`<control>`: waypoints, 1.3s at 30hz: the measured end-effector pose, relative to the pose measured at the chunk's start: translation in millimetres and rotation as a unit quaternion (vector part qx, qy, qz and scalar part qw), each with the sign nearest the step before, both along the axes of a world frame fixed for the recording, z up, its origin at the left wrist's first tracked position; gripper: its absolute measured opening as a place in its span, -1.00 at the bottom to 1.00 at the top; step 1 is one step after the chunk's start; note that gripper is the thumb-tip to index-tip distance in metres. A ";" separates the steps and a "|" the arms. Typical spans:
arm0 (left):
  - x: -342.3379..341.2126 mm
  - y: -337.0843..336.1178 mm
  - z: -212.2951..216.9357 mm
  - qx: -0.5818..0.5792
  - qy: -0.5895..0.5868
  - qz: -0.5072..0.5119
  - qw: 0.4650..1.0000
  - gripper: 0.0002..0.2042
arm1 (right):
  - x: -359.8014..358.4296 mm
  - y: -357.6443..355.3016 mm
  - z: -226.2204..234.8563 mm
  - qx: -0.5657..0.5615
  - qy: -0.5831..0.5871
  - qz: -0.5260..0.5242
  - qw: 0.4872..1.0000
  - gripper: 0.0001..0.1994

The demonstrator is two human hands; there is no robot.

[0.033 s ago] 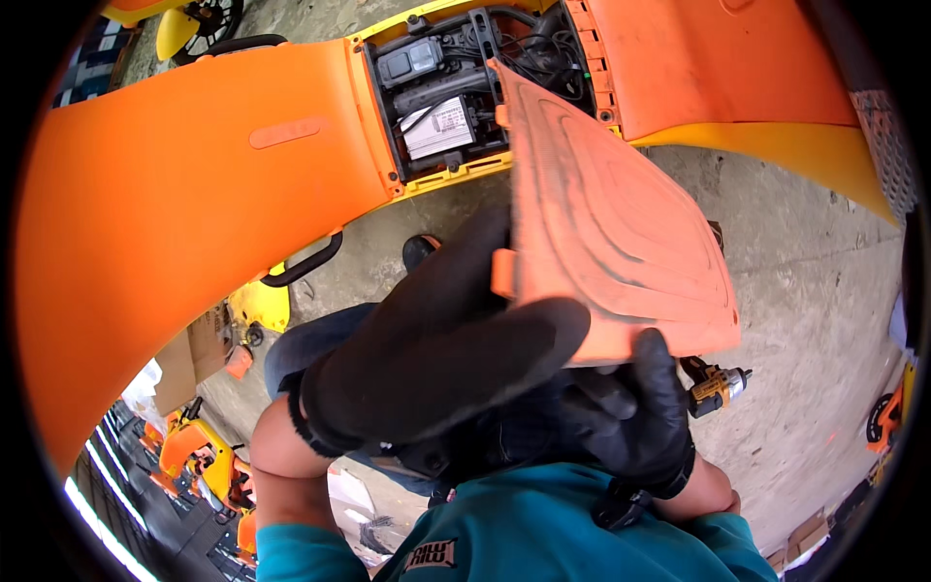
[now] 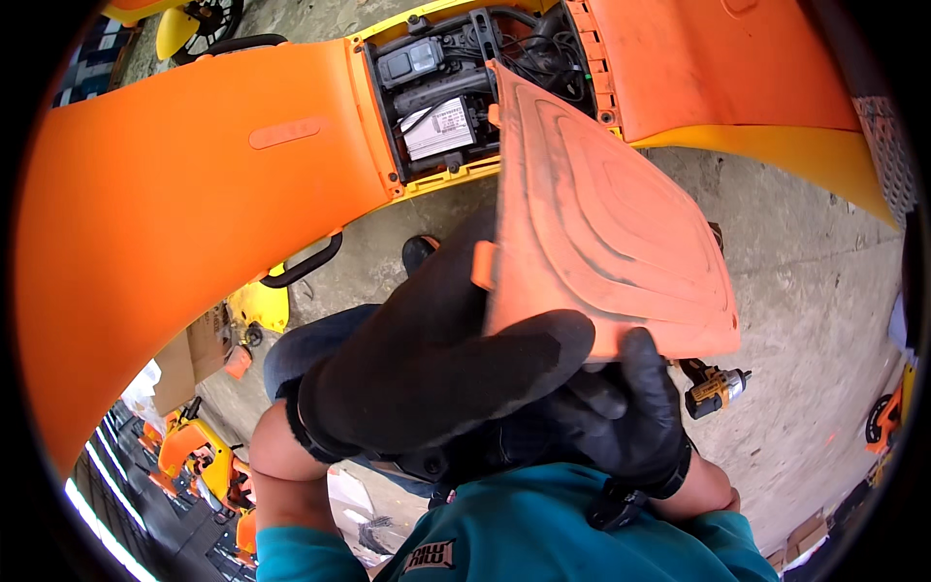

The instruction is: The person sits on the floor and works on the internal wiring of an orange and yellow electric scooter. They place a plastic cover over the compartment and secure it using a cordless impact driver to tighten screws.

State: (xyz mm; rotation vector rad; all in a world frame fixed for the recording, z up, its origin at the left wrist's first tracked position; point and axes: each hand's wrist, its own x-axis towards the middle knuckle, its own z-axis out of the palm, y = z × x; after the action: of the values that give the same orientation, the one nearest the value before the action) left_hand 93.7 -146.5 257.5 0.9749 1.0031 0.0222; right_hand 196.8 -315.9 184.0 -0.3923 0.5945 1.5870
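An orange plastic cover panel (image 2: 616, 209) with concentric raised ridges and dark scuffs is held up in front of me, tilted. My left hand (image 2: 436, 364), in a black glove, grips its lower left edge with the thumb across the face; the fingers are hidden behind. Pinching the bottom edge is my gloved right hand (image 2: 630, 417), its thumb on the face and its fingers curled below. Small tabs stick out from the panel's left side. Beyond its top corner lies an uncovered compartment (image 2: 451, 165) in an orange and yellow vehicle body, holding wires, a silver labelled box (image 2: 436, 128) and a black module (image 2: 409, 62).
Orange body sections (image 2: 213, 165) flank the compartment, with a black handle (image 2: 305, 262) on the near side. A yellow and black power tool (image 2: 716, 390) is to the right of my right hand. Cardboard (image 2: 199, 344) and other orange-yellow vehicles (image 2: 194, 451) are at left.
The panel has turned slightly, its left edge shifting left so more of its face shows. Both hands have shifted slightly with it and keep their grip.
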 end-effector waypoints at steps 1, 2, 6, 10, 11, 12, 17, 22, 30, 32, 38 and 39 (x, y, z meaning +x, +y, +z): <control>-1.7 1.3 1.5 0.017 0.014 0.015 1.000 -0.41 | -3.1 7.6 1.8 0.004 -0.006 0.012 1.000 -0.76; -4.1 3.3 0.9 0.031 0.013 0.032 0.999 -0.43 | -4.9 13.4 3.8 -0.013 -0.017 0.032 0.999 -0.81; -15.7 13.2 -7.0 0.099 -0.005 0.109 0.989 -0.47 | -1.6 23.4 -0.6 0.052 -0.053 0.099 0.992 -0.80; -40.1 17.1 -9.1 0.159 -0.010 0.218 0.963 -0.50 | 48.2 -14.7 -47.8 0.151 -0.239 0.226 0.932 -0.63; -48.2 17.7 -6.2 0.165 -0.014 0.254 0.953 -0.51 | 63.7 -29.4 -56.9 0.145 -0.297 0.271 0.904 -0.59; -55.8 18.3 -7.1 0.165 -0.027 0.290 0.942 -0.51 | 76.6 -37.7 -56.0 0.136 -0.383 0.290 0.867 -0.52; -141.9 24.1 -25.9 0.193 -0.053 0.391 0.898 -0.50 | 106.5 -31.6 -47.4 0.068 -0.264 0.167 0.947 -0.01; -173.7 43.1 -43.5 0.038 -0.253 0.328 0.909 -0.50 | 82.3 15.8 -49.4 0.060 -0.396 0.134 0.906 -0.11; -164.3 61.9 -136.1 0.199 -0.045 0.089 0.975 -0.55 | 116.5 79.3 -49.0 0.100 -0.967 0.151 0.177 -0.43; -160.2 55.6 -163.1 0.207 0.024 0.021 0.978 -0.61 | 119.8 84.5 -42.9 0.098 -0.976 0.138 0.137 -0.39; -117.6 54.7 -190.7 0.319 0.237 0.040 0.917 -0.55 | 135.1 97.5 -54.3 0.090 -0.986 0.137 0.041 -0.33; -117.7 52.0 -198.7 0.429 0.267 -0.006 0.863 -0.51 | 132.0 102.1 -61.8 0.088 -0.984 0.134 0.076 -0.36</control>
State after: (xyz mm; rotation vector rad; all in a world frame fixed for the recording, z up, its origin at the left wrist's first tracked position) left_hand -24.0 -94.5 58.8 1.8717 1.5475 0.2140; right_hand 328.8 -213.8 122.1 -1.8650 -1.9264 -0.0205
